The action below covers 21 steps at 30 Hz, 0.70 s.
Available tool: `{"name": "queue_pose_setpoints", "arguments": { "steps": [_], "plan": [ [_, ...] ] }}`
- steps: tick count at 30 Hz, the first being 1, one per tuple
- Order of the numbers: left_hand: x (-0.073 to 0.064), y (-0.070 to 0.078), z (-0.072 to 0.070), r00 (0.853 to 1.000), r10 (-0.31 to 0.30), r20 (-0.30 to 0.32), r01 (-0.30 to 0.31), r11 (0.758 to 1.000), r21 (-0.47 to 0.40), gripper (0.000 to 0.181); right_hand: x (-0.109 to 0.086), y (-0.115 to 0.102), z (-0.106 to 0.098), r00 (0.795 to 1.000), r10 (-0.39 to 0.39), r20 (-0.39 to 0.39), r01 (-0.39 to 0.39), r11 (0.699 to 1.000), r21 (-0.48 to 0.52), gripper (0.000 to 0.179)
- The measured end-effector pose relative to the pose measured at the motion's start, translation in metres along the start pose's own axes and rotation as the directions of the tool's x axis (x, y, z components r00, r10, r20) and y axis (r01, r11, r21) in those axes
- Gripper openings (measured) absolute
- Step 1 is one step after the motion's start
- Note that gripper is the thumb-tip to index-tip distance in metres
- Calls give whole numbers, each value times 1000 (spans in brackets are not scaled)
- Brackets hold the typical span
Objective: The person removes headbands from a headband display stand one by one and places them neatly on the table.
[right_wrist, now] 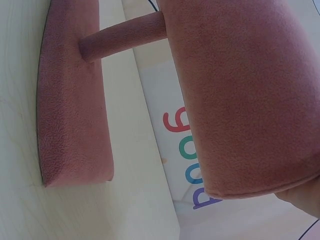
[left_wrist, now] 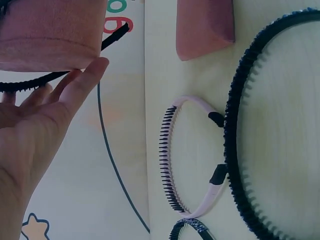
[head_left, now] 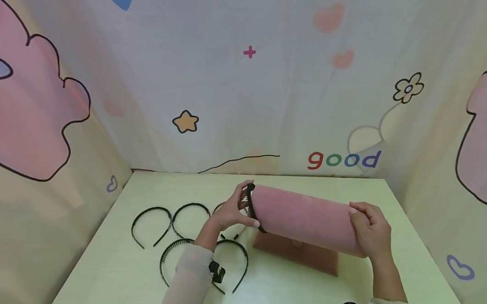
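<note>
A pink plush headband stand, with a thick padded roll [head_left: 306,217] on a short post above a flat base [head_left: 304,258], stands on the table. My left hand [head_left: 229,213] holds a black toothed headband [head_left: 249,207] at the roll's left end, thumb on the near side and fingers on the far side. In the left wrist view the headband [left_wrist: 37,81] curves just past the roll's end, with fingers against it. My right hand [head_left: 373,232] grips the roll's right end, thumb on the near face. The right wrist view shows the post [right_wrist: 125,36] joining roll and base.
Several headbands lie left of the stand, among them a black one [head_left: 157,207] at the far left and another [head_left: 244,253] near the base. A pale pink headband [left_wrist: 202,202] with dark teeth lies behind. A printed cloth backdrop [head_left: 246,101] encloses the table.
</note>
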State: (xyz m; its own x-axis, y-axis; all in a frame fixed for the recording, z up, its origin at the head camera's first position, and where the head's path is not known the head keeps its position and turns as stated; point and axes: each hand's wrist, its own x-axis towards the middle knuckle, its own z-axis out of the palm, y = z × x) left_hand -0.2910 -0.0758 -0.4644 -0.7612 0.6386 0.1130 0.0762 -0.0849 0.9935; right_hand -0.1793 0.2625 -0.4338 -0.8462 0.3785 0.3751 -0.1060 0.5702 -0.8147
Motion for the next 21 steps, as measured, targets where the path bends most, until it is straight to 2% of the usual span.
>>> {"name": "queue_pose_setpoints", "arguments": {
  "steps": [6,10,14,21],
  "plan": [
    [-7,-2,10,996,27,-87,-24,999,32,108,0,-1,-3,1000,-4,-4,4,1000,-8,28],
    [-18,5,18,990,32,-134,-28,999,36,106,0,-1,-4,1000,-12,-7,12,1000,-9,27],
    [-29,10,23,980,51,-193,-36,996,77,106,-1,-1,-3,1000,-4,0,4,1000,-11,29],
    [-34,-13,19,961,66,-269,-17,983,182,110,-2,-2,0,999,30,16,-30,1000,-5,32]
  ]
}}
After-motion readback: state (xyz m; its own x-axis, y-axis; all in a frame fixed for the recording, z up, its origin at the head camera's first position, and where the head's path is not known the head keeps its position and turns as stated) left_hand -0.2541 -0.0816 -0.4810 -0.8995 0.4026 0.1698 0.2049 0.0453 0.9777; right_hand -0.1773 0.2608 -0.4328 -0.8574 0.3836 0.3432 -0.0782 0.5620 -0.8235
